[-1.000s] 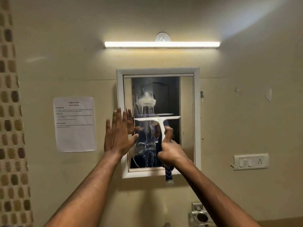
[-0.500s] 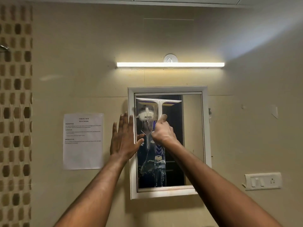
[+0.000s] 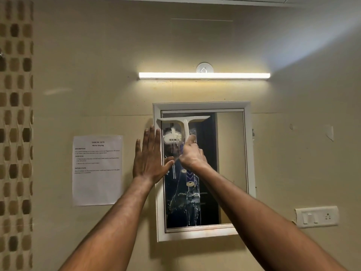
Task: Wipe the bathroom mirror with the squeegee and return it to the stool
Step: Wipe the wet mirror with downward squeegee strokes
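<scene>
The right hand (image 3: 192,155) is clenched around the handle of the white squeegee (image 3: 184,122), whose blade sits level against the top left of the mirror (image 3: 230,163), near the upper edge of the frame (image 3: 251,153). That looks like the start of a downward pull, since water streaks cover the lower left glass. The left hand (image 3: 149,155) grips nothing; it lies flat with fingers spread on the wall and frame edge, probably to brace the body. Only 1 strip seems addressed so far. The stool is out of sight.
</scene>
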